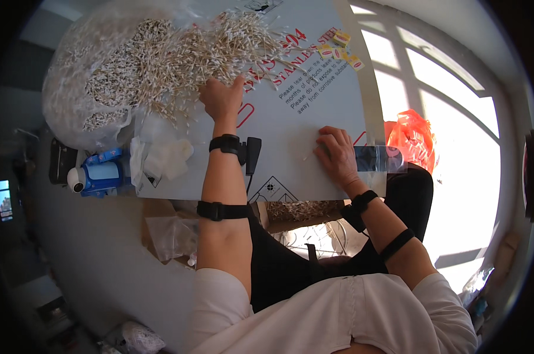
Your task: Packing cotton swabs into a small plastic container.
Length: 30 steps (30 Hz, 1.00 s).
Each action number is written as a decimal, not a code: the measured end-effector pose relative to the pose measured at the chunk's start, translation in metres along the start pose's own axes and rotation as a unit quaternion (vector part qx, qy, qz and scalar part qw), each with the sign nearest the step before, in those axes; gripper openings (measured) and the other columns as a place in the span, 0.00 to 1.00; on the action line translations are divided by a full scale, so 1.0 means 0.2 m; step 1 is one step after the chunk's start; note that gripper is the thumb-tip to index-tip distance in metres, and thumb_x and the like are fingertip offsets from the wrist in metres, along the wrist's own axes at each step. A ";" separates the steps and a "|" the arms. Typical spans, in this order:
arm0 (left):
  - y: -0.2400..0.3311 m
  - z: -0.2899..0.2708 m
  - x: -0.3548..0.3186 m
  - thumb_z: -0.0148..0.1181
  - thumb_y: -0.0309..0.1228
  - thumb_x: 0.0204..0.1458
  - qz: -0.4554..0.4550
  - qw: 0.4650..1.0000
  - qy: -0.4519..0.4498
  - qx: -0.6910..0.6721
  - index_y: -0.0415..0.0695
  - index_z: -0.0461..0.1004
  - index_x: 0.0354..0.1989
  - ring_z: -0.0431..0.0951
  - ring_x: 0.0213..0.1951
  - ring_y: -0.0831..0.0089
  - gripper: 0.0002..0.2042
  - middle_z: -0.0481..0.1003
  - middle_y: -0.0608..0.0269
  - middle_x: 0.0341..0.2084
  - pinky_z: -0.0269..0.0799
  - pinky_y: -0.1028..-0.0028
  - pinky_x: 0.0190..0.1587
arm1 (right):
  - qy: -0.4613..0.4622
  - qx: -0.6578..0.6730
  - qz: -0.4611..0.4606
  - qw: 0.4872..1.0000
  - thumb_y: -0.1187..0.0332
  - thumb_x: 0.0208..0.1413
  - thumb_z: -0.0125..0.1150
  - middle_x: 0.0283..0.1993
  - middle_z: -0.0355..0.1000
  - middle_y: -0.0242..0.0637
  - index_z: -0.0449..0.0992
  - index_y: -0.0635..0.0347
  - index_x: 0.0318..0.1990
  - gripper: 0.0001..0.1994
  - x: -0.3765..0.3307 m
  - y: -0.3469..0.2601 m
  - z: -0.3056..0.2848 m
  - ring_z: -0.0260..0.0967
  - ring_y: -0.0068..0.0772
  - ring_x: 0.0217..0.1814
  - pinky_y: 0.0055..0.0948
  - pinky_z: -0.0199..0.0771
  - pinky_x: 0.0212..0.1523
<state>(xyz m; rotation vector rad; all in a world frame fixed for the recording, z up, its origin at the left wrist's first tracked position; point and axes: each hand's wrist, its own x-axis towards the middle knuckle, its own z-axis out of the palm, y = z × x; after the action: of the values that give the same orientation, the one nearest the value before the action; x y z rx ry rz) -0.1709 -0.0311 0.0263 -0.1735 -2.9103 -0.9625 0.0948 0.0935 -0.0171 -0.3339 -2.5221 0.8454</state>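
Beside loose, white-tipped, tan-stemmed swabs (202,47), the left hand (221,99) curls, grip impossible to tell; I'd gather gently. Right hand (336,154) rests, thumb apart.

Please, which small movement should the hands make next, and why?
Perhaps the left hand should gather a few cotton swabs from the near edge of the pile: it is right at that edge, while the right hand lies on the grey tabletop, away from the pile. I cannot tell whether the left hand holds any now.
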 end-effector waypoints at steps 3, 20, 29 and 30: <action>0.11 0.10 0.09 0.69 0.48 0.41 0.034 0.986 0.008 0.163 0.31 0.67 0.50 0.72 0.51 0.43 0.35 0.67 0.43 0.51 0.73 0.55 0.50 | 0.004 0.000 0.005 1.000 0.72 0.44 0.63 0.50 0.68 0.37 0.71 0.58 0.37 0.12 -0.01 0.01 -0.01 0.64 0.45 0.53 0.42 0.63 0.54; 0.05 0.24 -0.12 0.59 0.21 0.45 -0.079 0.928 -0.010 -0.364 0.33 0.69 0.35 0.73 0.25 0.73 0.09 0.72 0.59 0.26 0.72 0.73 0.27 | 0.012 0.018 -0.001 1.000 0.71 0.46 0.62 0.48 0.68 0.36 0.73 0.57 0.35 0.08 -0.01 0.00 -0.03 0.64 0.42 0.52 0.39 0.63 0.51; 0.08 0.21 -0.67 0.56 0.23 0.53 -0.081 0.935 -0.032 -0.343 0.33 0.68 0.51 0.76 0.39 0.67 0.17 0.73 0.51 0.43 0.75 0.69 0.38 | 0.044 0.057 -0.011 0.997 0.71 0.43 0.64 0.37 0.68 0.33 0.73 0.56 0.29 0.06 -0.01 0.00 0.00 0.65 0.40 0.44 0.38 0.65 0.47; 0.00 0.18 -0.64 0.56 0.23 0.53 0.004 0.978 -0.035 -0.206 0.34 0.68 0.53 0.75 0.41 0.65 0.17 0.72 0.50 0.46 0.74 0.67 0.42 | 0.040 0.068 -0.016 0.997 0.71 0.42 0.65 0.36 0.68 0.32 0.73 0.56 0.28 0.06 -0.01 0.00 0.00 0.65 0.40 0.43 0.38 0.65 0.46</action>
<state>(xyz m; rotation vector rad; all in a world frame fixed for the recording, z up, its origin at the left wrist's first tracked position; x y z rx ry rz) -0.0453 -0.0198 -0.0153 -0.2435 -2.7247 -1.5784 0.0962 0.0932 -0.0164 -0.2771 -2.3764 0.9650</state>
